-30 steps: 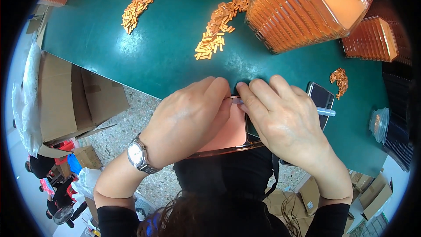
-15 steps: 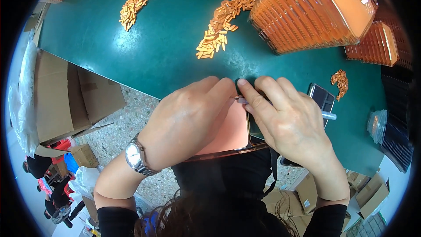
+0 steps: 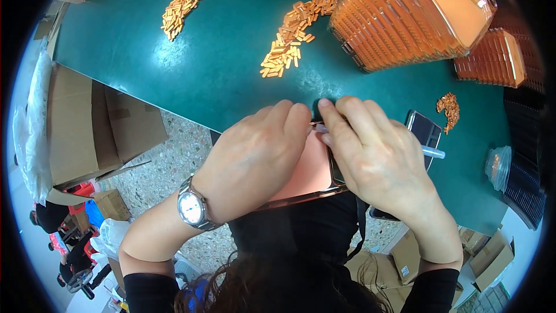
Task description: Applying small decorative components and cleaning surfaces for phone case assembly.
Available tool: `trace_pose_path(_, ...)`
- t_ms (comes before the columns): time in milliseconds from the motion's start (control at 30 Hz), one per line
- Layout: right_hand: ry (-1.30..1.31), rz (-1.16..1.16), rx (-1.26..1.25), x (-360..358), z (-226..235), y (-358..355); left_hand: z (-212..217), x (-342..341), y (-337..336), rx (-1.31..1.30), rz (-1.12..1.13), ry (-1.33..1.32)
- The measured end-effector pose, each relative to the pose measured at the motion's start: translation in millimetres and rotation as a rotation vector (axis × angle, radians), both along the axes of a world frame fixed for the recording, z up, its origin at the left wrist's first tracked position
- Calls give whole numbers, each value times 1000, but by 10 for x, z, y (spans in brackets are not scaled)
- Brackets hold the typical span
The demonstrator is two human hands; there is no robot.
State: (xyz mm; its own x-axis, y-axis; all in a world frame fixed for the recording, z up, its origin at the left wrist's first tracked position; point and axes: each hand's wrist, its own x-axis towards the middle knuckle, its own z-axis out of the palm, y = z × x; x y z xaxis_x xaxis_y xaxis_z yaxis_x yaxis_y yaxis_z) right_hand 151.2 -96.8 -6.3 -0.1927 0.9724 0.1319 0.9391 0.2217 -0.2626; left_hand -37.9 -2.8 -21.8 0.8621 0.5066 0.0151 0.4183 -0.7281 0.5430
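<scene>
A flat case (image 3: 313, 168) with a pink panel and a shiny copper rim lies tilted between my hands, at the table's near edge. My left hand (image 3: 260, 145), wearing a metal watch, is closed at the far rim of the case; its fingertips are partly hidden. My right hand (image 3: 382, 150) is closed round a slim translucent pen-like tool (image 3: 433, 152). One end of the tool sticks out to the right, and its tip meets the rim near my left fingertips. My right index finger is stretched along the far edge. What lies under the fingertips is hidden.
Heaps of small copper-gold pieces (image 3: 282, 52) lie across the green table (image 3: 231, 81). A tall stack of orange cases (image 3: 399, 17) stands at far right. A dark phone-like device (image 3: 423, 127), a clear plastic cup (image 3: 497, 167) and cardboard boxes (image 3: 87, 122) are around.
My left hand and wrist have turned slightly and shifted a little right. The case has tilted a bit, showing more pink panel. Both hands keep their hold at the far rim.
</scene>
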Motion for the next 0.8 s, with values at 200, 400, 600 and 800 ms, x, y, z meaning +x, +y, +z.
trace_pose_path(200,-127,128,32,32,-8,45,16,-36,4,-24,0,-2)
trace_pose_path(400,-102,25,41,-84,-40,21,12,-27,-46,-63,72,-42)
trace_pose_path(600,323,-43,-95,8,116,158,107,-117,6,-132,68,1)
trace_pose_path(800,143,-134,-43,9,-64,402,105,-301,88,-179,99,-77)
